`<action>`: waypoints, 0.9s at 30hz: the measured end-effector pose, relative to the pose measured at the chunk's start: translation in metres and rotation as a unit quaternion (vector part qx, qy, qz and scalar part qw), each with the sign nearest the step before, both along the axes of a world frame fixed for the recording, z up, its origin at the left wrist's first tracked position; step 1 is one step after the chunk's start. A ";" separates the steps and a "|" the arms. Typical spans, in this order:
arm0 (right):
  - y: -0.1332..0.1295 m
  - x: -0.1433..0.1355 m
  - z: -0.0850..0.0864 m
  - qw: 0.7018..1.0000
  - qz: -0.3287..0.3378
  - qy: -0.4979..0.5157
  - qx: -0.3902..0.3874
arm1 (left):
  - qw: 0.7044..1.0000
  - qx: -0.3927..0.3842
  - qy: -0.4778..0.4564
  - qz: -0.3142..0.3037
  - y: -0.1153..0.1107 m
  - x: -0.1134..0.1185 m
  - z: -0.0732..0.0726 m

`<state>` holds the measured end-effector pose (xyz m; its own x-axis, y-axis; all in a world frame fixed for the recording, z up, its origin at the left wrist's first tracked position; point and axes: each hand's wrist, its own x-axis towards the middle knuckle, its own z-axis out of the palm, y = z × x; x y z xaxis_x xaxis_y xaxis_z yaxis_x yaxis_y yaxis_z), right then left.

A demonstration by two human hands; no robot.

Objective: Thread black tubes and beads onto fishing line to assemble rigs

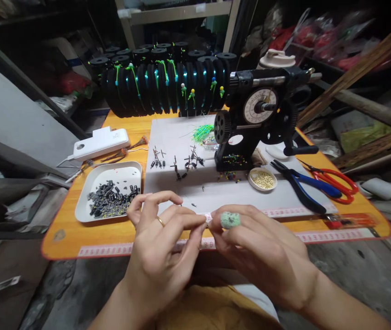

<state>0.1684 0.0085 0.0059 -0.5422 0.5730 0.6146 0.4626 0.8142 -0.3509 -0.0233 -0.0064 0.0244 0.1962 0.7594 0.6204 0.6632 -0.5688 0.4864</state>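
Note:
My left hand (163, 240), with a gold ring, is closed in a pinch of thumb and index finger. Its fingertips meet those of my right hand (262, 245), also pinched, over the table's front edge. Green tape (230, 220) wraps one right finger. Whatever lies between the fingertips is too small and covered to make out. Just beyond the hands, a tiny dark piece (194, 205) lies on the white sheet (229, 198). Left of my left hand stands a white tray (134, 170) holding many small black and grey parts (107, 201).
A black hand-cranked winder (238, 137) carries a row of black spools (161, 89) with green line. Small black parts (190, 162) and green strands (202, 133) lie before it. To the right are a dish (263, 188) of gold beads, pliers (305, 183), red scissors (348, 185). A white power strip (101, 144) sits left.

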 end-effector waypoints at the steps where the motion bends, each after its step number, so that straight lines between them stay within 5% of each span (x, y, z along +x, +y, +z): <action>1: 0.001 0.000 0.000 1.000 0.000 0.018 0.001 | 1.000 -0.019 -0.008 -0.005 -0.001 -0.001 0.000; 12: -0.003 -0.003 -0.001 0.990 0.005 0.117 -0.079 | 0.995 -0.065 -0.069 -0.036 -0.003 -0.005 -0.002; 16: -0.001 -0.013 0.009 0.984 -0.034 0.165 -0.058 | 0.976 -0.117 -0.181 -0.040 -0.006 -0.004 -0.005; 21: 0.000 -0.025 0.020 0.976 -0.021 0.174 -0.126 | 0.958 -0.124 -0.252 -0.051 -0.009 -0.004 -0.008; 27: 0.000 -0.030 0.014 0.988 -0.063 0.141 -0.028 | 0.980 -0.085 -0.180 -0.017 -0.010 -0.005 -0.004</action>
<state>0.1380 0.0086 0.0200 -0.2762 0.6627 0.6961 0.4366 0.7318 -0.5234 -0.0284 -0.0168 0.0201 0.0154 0.8542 0.5197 0.4131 -0.4787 0.7747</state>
